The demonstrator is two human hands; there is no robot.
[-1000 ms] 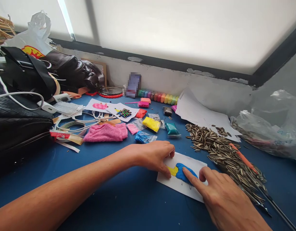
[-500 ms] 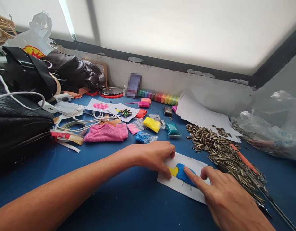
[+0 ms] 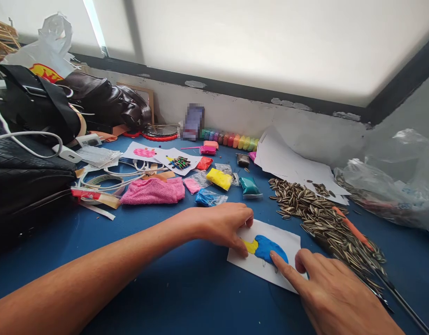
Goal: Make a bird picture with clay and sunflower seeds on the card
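A white sheet of paper (image 3: 291, 243) lies on the blue table, with a flat blue patch of modelling clay (image 3: 266, 246) and a smaller yellow clay piece (image 3: 250, 245) stuck on it. Thin pencil lines show below the blue patch. My left hand (image 3: 226, 225) rests on the paper's left side, thumb at the yellow clay and fingers apart at the upper edge. With its index finger stretched out, my right hand (image 3: 329, 284) touches the lower right part of the blue clay. Its other fingers are bent, and nothing shows in them.
Striped sunflower seeds (image 3: 319, 216) are heaped at right, with an orange-handled tool (image 3: 352, 228) on them. Behind lie bagged yellow clay (image 3: 219, 178), teal clay (image 3: 250, 187) and blue clay (image 3: 209, 197). A pink towel (image 3: 153, 190), cables and a black bag (image 3: 29, 186) are at left.
My right index finger has slid down and slightly right over the blue clay, uncovering more of it. My left hand keeps its place on the paper. The view has shifted slightly.
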